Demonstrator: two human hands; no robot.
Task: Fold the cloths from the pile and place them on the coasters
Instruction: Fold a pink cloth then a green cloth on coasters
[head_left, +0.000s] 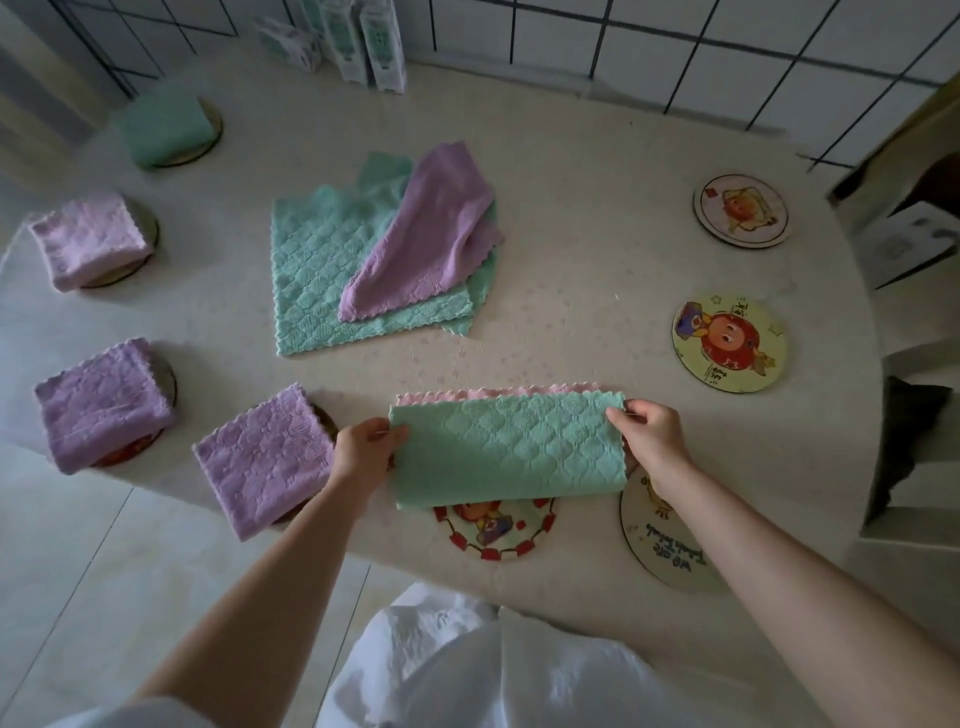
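A green cloth (506, 449) is pinched at both ends by the left hand (363, 449) and right hand (652, 441), half covering a near coaster (493, 530). The pile (384, 249) lies beyond; folded purple cloths (265, 460) sit left.

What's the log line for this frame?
step: folding | left hand: shut on green cloth | right hand: shut on green cloth | pile: remaining

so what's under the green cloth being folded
Under the near edge of the green cloth, held by the left hand and right hand, a red-bordered coaster shows; its far part is covered.
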